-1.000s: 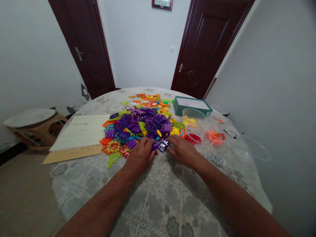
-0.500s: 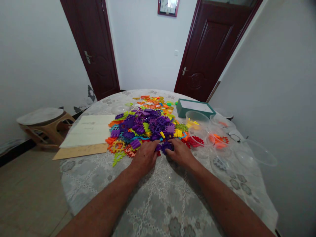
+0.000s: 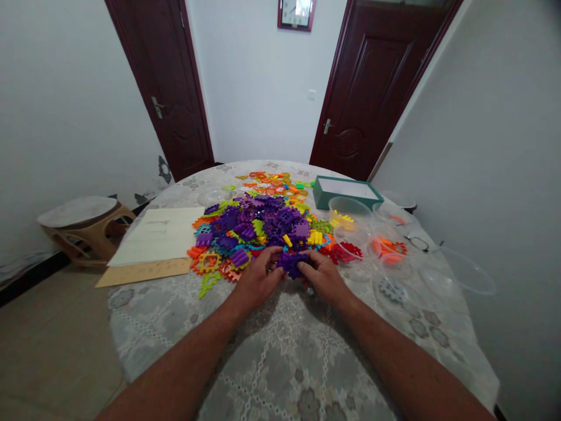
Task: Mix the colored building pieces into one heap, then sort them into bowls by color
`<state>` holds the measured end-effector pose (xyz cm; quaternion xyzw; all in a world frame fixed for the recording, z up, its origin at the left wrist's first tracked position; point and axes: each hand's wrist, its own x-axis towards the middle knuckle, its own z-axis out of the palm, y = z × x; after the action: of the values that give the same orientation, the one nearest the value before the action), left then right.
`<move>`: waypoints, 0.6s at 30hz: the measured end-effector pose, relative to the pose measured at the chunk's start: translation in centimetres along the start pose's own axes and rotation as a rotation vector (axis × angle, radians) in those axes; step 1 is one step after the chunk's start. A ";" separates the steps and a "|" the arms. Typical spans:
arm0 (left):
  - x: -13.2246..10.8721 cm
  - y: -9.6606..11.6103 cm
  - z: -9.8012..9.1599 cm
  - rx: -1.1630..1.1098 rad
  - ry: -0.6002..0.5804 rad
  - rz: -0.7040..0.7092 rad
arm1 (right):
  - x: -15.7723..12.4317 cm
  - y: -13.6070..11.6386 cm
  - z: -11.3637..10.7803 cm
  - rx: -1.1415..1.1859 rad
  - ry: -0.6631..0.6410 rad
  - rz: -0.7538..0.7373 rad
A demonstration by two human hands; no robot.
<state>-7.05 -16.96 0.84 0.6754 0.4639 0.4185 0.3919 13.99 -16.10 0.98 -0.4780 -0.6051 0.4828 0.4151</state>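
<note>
Between my two hands is a dark purple interlocking plastic piece [image 3: 291, 264], perhaps more than one joined; I cannot tell. My left hand [image 3: 259, 275] pinches its left side between thumb and fingers. My right hand [image 3: 324, 277] grips its right side, thumb on the near face. Just beyond both hands lies a heap of toothed plastic building pieces [image 3: 263, 217], mostly purple on top, with orange, green, blue and yellow ones around. A small yellow piece [image 3: 287, 240] lies at the heap's near side.
Clear plastic tubs [image 3: 350, 213] on the right hold yellow, red and orange pieces. Behind them stands a green box [image 3: 322, 197]. Glasses [image 3: 416, 242] lie at the right. White paper [image 3: 153, 237] and a tan strip [image 3: 144, 272] lie left. A stool [image 3: 79, 211] stands beside the table.
Both hands have lifted slightly and brought the purple piece up between them. My left fingers, earlier on a purple piece lower down, now pinch its left side. The view has shifted slightly.
</note>
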 end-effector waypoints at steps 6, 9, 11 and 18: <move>0.1 -0.2 0.5 -0.168 -0.128 -0.039 | 0.2 0.2 0.6 -0.025 0.029 0.012; 0.3 -0.4 0.3 -0.161 -0.151 -0.046 | 0.2 0.1 0.6 -0.022 0.006 0.010; 0.4 -0.5 0.1 -0.136 -0.143 -0.052 | 0.1 -0.2 0.5 -0.002 -0.014 0.009; 0.3 -0.4 0.1 -0.115 -0.157 -0.044 | -0.3 -1.6 0.0 0.016 -0.166 0.067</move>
<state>-6.96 -16.55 0.49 0.6720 0.4216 0.3818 0.4743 13.79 -16.54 2.52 -0.4528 -0.6173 0.5393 0.3508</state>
